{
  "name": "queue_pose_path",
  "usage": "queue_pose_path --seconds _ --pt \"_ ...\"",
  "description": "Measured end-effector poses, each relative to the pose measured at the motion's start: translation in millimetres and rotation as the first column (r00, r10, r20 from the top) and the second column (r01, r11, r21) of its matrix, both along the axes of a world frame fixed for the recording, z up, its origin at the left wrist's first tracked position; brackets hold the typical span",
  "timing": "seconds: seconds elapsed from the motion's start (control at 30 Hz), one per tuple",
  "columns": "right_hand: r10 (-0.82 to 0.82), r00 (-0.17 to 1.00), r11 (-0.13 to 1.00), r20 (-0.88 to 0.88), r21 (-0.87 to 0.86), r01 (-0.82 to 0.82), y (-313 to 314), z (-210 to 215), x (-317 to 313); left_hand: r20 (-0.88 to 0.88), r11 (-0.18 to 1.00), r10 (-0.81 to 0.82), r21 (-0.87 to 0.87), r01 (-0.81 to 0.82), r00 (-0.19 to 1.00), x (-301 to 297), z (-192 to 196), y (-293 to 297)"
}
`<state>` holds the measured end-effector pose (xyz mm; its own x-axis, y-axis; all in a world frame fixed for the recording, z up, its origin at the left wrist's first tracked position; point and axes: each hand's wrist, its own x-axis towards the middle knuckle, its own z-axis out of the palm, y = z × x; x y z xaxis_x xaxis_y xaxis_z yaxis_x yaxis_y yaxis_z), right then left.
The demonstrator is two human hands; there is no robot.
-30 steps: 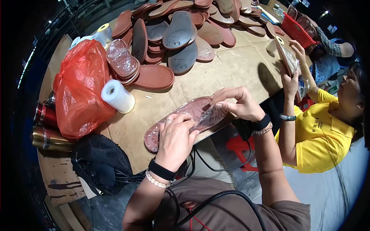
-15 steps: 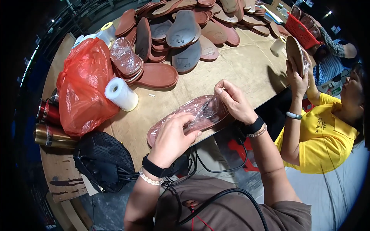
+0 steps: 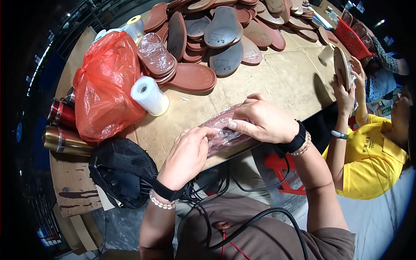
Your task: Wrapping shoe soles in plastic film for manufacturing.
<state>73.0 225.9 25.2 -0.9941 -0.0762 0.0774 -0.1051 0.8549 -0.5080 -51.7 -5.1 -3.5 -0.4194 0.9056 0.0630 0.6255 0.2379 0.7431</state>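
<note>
A reddish-brown shoe sole [image 3: 224, 118] lies at the table's near edge, covered in clear, wrinkled plastic film [image 3: 220, 133]. My left hand [image 3: 185, 152] is curled over its near-left end, with the fingertips on the film. Across the right end bends my right hand [image 3: 266, 121]; its thumb presses on top of the film, and the other fingers wrap over the far side, partly hidden. Both hands hold the sole between them. Beyond my left hand stands a roll of clear film [image 3: 150, 96], upright on the table.
Film-wrapped soles [image 3: 157, 56] are stacked beside a red plastic bag [image 3: 106, 91]. Loose soles [image 3: 221, 28] pile up at the back. Metal flasks [image 3: 67, 139] and a black mesh bag [image 3: 123, 173] sit at left. On the right, a co-worker in a yellow shirt [image 3: 368, 160] holds another sole [image 3: 342, 69].
My right hand has come down from holding up the film's edge and now lies over the sole's right end. The film is drawn closer around the sole. The whole view has shifted slightly.
</note>
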Motion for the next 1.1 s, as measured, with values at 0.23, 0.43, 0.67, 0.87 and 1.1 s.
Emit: queue_pose_path --seconds 0.23,0.43,0.67,0.87,1.1 --pt "0.019 0.985 1.0 0.173 -0.012 -0.017 -2 10 -17 0.007 0.998 0.027 -0.052 -0.027 1.0 8 2 0" --pt "0.22 0.911 0.965 0.348 -0.217 -0.15 2 5 -25 -0.058 0.995 0.022 -0.091 -0.028 0.998 13 2 0" --pt "0.181 0.93 0.911 0.321 -0.411 -0.036 0 1 -17 -0.011 0.999 -0.017 -0.05 0.016 1.0 8 -2 -4" --pt "0.128 0.988 0.857 0.09 -0.51 -0.065 -6 -1 -14 0.232 1.0 0.024 -0.024 -0.019 0.972 -2 9 -1" --pt "0.017 0.999 0.954 -0.032 -0.298 -0.025 -15 -3 -21 0.375 0.981 0.079 -0.192 -0.006 0.924 -10 14 0"
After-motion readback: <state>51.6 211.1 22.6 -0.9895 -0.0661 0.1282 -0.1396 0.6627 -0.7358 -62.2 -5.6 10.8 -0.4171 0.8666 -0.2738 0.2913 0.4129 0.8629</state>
